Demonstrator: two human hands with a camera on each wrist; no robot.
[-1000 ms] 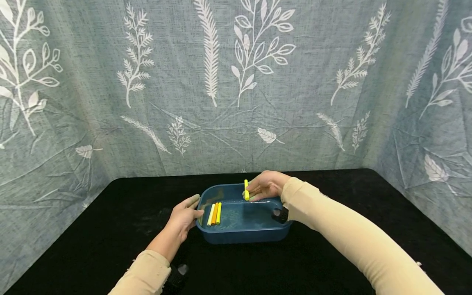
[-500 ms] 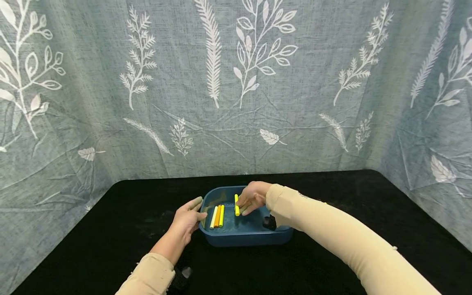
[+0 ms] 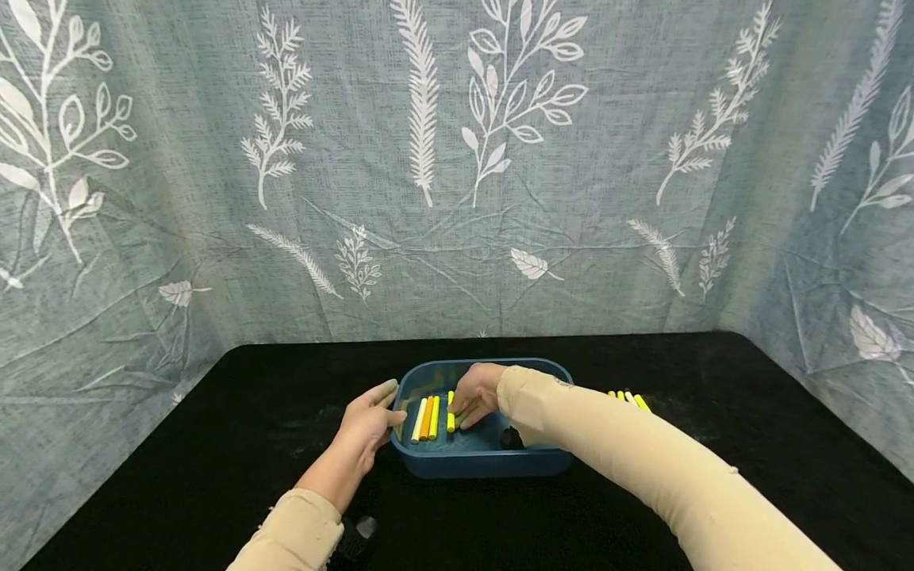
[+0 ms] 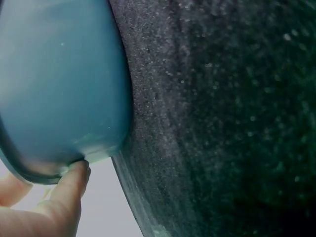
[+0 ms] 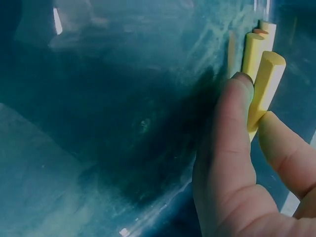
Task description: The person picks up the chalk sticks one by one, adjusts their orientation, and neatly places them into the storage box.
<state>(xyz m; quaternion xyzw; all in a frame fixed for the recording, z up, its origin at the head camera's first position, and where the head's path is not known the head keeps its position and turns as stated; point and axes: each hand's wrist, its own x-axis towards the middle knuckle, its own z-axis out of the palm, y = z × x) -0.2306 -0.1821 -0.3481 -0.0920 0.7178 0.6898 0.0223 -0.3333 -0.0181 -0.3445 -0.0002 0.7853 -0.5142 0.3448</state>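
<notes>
A blue tub (image 3: 485,455) stands on the black table. My left hand (image 3: 362,427) holds its left end, thumb and fingers at the rim. Inside the tub's left part, a white chalk stick (image 3: 418,420), an orange one (image 3: 426,420) and a yellow one (image 3: 434,420) lie side by side. My right hand (image 3: 477,394) is inside the tub and pinches another yellow chalk stick (image 5: 267,81) between thumb and fingers, just right of that row. Whether this stick touches the tub floor I cannot tell. In the left wrist view, the left thumb (image 4: 74,180) presses at the rim.
Several more chalk sticks (image 3: 630,398), yellow and white, lie on the table right of the tub, partly hidden by the right sleeve (image 3: 614,428). A patterned grey-blue curtain (image 3: 457,238) hangs behind the black table (image 3: 457,523).
My right hand has moved left and down into the tub with the yellow chalk stick, close to the row. The left hand keeps its hold. The sticks at the right have come into sight.
</notes>
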